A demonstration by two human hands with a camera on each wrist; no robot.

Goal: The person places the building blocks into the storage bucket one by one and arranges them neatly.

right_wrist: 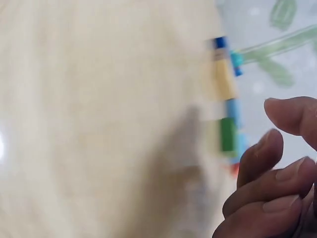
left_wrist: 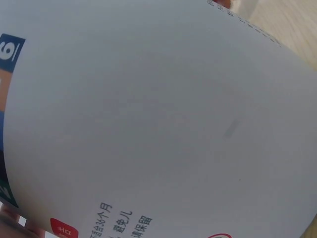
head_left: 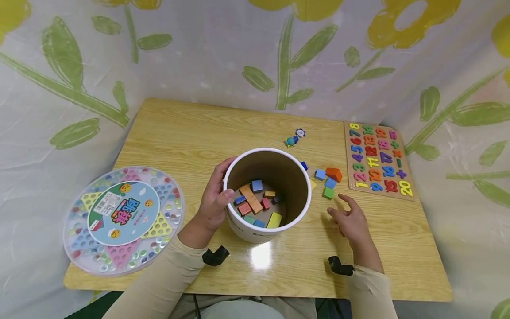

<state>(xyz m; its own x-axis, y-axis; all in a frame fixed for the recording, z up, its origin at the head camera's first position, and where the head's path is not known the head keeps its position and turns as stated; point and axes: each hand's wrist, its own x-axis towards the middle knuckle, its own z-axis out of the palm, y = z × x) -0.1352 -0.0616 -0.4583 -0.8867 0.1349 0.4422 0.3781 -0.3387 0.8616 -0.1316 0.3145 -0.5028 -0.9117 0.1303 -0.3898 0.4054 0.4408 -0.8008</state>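
My left hand (head_left: 215,199) grips the left side of a white round bucket (head_left: 246,228), thumb over its rim. The bucket tilts toward me, and wooden building blocks of several colours, such as an orange plank (head_left: 251,198) and a yellow block (head_left: 274,220), lie on its bottom. Its printed white wall (left_wrist: 158,119) fills the left wrist view. My right hand (head_left: 352,221) hovers over the table with loosely bent fingers and holds nothing. Just beyond its fingertips lies a green block (head_left: 328,193), close to blue blocks (head_left: 330,183) and a red-orange block (head_left: 334,174).
On the left of the wooden table (head_left: 191,128) lies a round Chinese checkers set (head_left: 123,217). A number puzzle board (head_left: 378,161) is at the right. Behind the bucket sits a small blue-green toy (head_left: 292,141). Flower-printed curtains (head_left: 207,62) enclose the table.
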